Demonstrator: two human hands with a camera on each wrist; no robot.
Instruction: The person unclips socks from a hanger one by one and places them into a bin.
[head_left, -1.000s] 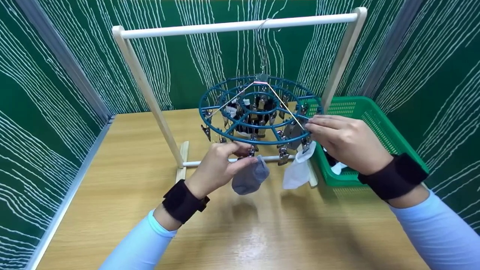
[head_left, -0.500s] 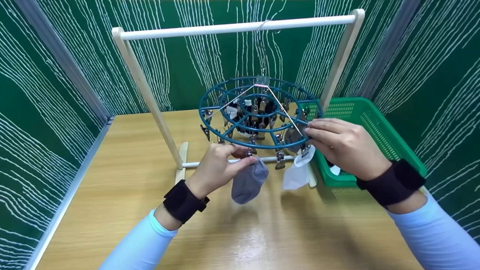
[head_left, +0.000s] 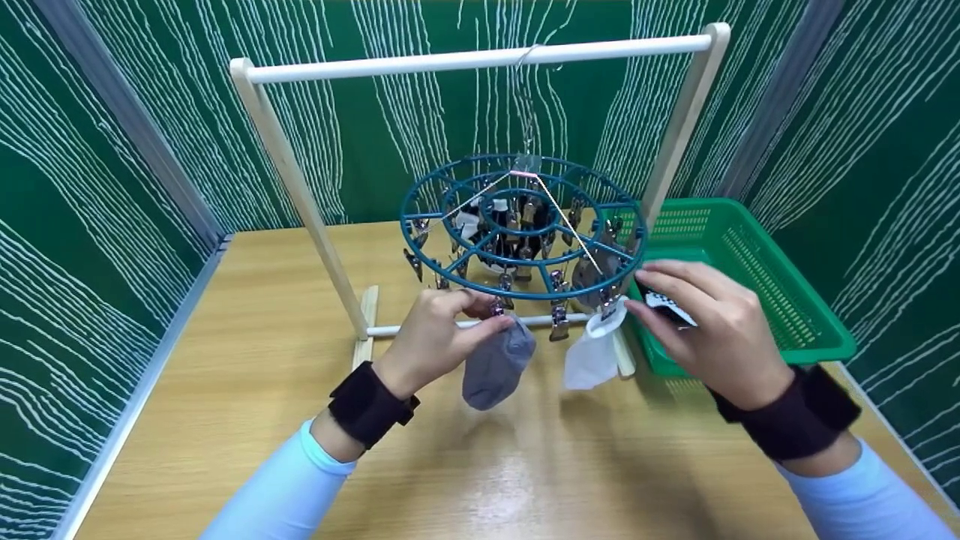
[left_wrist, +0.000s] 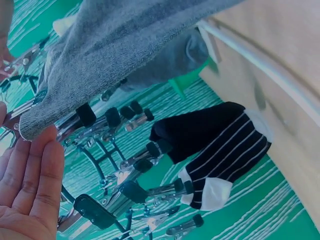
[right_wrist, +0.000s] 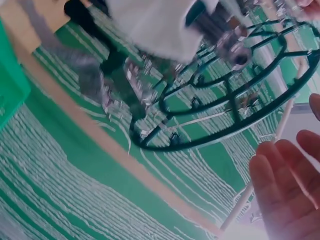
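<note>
My left hand is at the front of the round blue hanger, its thumb and fingers pinching the cuff of a grey sock right beside a metal clip. The sock dangles over the table; in the left wrist view its cloth covers part of the clips. My right hand is off the hanger's right edge, fingers loosely bent and holding nothing. Close to its thumb, a white sock hangs from a clip at the front right of the hanger.
The hanger hooks over the white bar of a wooden stand. Black striped socks hang at its back, with several bare clips around it. A green basket stands at the right, with a black-and-white piece of cloth inside.
My right hand has let go of the hanger's rim and drawn back down and to the right. The grey sock has dropped slightly and straightened; my left hand has barely moved.
</note>
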